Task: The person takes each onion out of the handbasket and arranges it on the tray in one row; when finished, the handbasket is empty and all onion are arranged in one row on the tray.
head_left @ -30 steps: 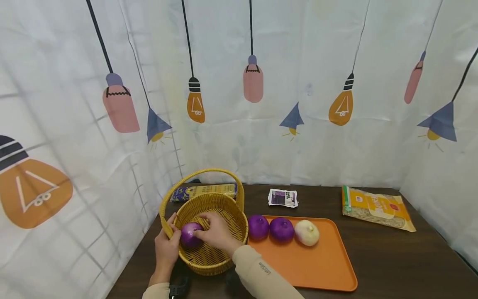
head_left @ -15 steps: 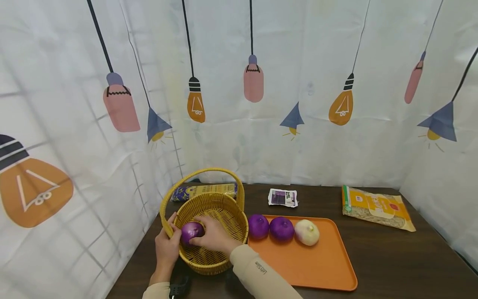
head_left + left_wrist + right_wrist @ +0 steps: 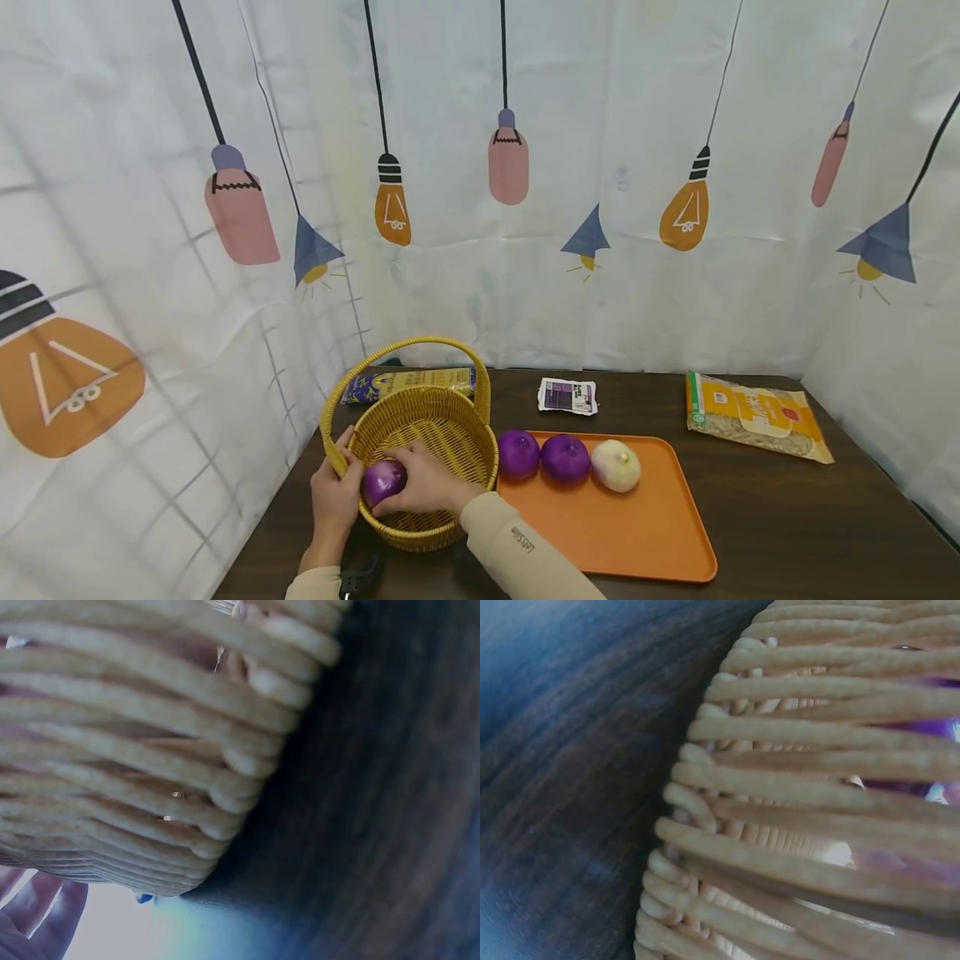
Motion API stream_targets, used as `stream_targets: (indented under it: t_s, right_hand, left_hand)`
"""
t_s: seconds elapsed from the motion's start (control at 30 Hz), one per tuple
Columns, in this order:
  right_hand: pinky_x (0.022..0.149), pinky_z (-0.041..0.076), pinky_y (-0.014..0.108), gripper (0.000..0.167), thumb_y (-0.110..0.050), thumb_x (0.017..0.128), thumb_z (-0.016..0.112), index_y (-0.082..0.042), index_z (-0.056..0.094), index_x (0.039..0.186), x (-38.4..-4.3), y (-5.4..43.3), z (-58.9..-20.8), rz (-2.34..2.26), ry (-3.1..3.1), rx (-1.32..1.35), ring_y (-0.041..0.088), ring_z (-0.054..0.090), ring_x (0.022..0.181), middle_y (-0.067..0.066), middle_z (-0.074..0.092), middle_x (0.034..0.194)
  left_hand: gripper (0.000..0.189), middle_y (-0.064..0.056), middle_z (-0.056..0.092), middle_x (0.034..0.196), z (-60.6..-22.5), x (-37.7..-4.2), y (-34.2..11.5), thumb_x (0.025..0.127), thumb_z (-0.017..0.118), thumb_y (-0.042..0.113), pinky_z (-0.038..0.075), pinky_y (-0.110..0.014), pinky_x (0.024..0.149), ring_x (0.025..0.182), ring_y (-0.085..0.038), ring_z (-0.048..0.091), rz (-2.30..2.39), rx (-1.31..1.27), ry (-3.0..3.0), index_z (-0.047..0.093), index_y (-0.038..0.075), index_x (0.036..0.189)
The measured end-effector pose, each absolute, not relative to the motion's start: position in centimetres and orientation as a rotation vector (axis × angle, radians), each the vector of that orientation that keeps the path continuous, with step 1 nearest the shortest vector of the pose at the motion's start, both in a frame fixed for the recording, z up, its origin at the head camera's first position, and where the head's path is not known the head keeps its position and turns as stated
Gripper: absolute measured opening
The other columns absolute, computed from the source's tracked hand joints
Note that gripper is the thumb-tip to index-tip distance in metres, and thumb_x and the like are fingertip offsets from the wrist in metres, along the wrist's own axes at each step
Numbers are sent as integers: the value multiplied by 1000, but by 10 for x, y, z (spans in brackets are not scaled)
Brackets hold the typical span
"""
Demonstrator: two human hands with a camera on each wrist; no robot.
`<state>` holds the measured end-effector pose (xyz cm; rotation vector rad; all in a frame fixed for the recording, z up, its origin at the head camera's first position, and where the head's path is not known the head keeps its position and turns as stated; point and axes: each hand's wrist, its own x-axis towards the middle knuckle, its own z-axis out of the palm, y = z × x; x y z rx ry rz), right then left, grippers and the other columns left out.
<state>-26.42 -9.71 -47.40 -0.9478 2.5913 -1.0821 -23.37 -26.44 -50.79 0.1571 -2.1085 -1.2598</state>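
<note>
A yellow woven basket (image 3: 457,433) with a tall hooped handle stands on the left of the table in the head view. My left hand (image 3: 335,493) grips its left rim, where the handle joins. Inside the basket, against the left wall, is a purple onion (image 3: 384,482). My right hand (image 3: 426,483) reaches over the right rim and holds this onion between thumb and fingers. The left wrist view has the basket's woven side (image 3: 135,750) close up, with a few fingers (image 3: 52,915) at lower left. Through the weave in the right wrist view, purple shows.
Right of the basket lies an orange tray (image 3: 622,542) bearing two purple onions (image 3: 566,460) and a white onion (image 3: 617,467). Behind are a small white-and-purple packet (image 3: 567,397) and a yellow-and-blue bag (image 3: 420,383). A yellow noodle-like bag (image 3: 757,421) lies far right.
My right hand has shifted its hold on the purple onion, the thumb moving round to its near side. The onion has moved slightly down in the basket; the left hand keeps its place.
</note>
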Motion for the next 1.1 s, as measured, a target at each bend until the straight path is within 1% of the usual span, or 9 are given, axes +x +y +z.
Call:
stream_targets:
  t_s: [0.13,0.33,0.47,0.57,0.7,0.8,0.9,1.03,1.1]
  right_hand:
    - [80,49,25,82,-43,70,86,-23,49,141,-262,-96,-473,-1050,2565,-950,5,50,94,-3,43,112]
    - [80,49,24,74,-40,71,85,-21,52,134,-266,-95,-476,-1059,2538,-1003,4,52,98,-7,50,117]
    - [78,50,24,75,-40,68,86,-20,52,132,-267,-94,-476,-1153,2504,-908,4,54,96,-8,50,115]
    - [79,50,25,83,-39,67,86,-18,47,137,-267,-91,-475,-1229,2500,-845,7,54,97,-4,49,117]
    - [80,50,27,87,-34,68,83,-16,41,142,-266,-88,-472,-1279,2521,-840,10,53,98,0,45,118]
    - [77,50,27,83,-33,68,81,-19,44,141,-264,-85,-470,-1294,2526,-856,10,53,96,0,44,115]
    - [76,50,27,77,-37,70,80,-22,48,139,-262,-81,-466,-1296,2534,-859,10,52,95,-1,45,113]
    - [78,50,29,76,-45,72,81,-24,51,138,-260,-74,-458,-1259,2556,-880,10,55,99,0,52,119]
    - [78,51,28,78,-47,72,81,-21,50,139,-259,-70,-455,-1244,2561,-895,9,57,100,-1,55,121]
  left_hand:
    - [41,-15,62,130,-507,-233,-264,94,54,4,34,0,81,114,-32,61,-1257,160,-2108,58,7,134]
    - [40,-15,63,128,-507,-234,-264,94,54,6,35,-1,79,111,-30,62,-1252,171,-2108,59,7,134]
    - [41,-18,65,124,-507,-235,-263,94,54,6,37,-4,73,103,-30,64,-1251,175,-2112,59,8,134]
    - [42,-19,67,120,-507,-236,-263,93,55,4,38,-7,66,94,-30,63,-1256,176,-2109,59,8,134]
    - [42,-15,66,124,-506,-236,-263,92,55,2,39,-5,65,98,-29,65,-1239,165,-2111,59,6,133]
    - [42,-11,62,132,-506,-236,-263,91,55,1,39,-3,71,106,-28,64,-1232,159,-2110,60,5,133]
    - [41,-10,62,132,-507,-235,-264,92,55,2,37,-1,75,109,-27,63,-1235,164,-2109,60,5,133]
    - [40,-12,63,130,-508,-235,-265,94,53,5,36,-1,76,109,-25,62,-1232,175,-2107,60,7,133]
    - [40,-13,64,128,-508,-234,-265,94,53,5,37,-4,71,100,-23,64,-1228,184,-2104,60,8,133]
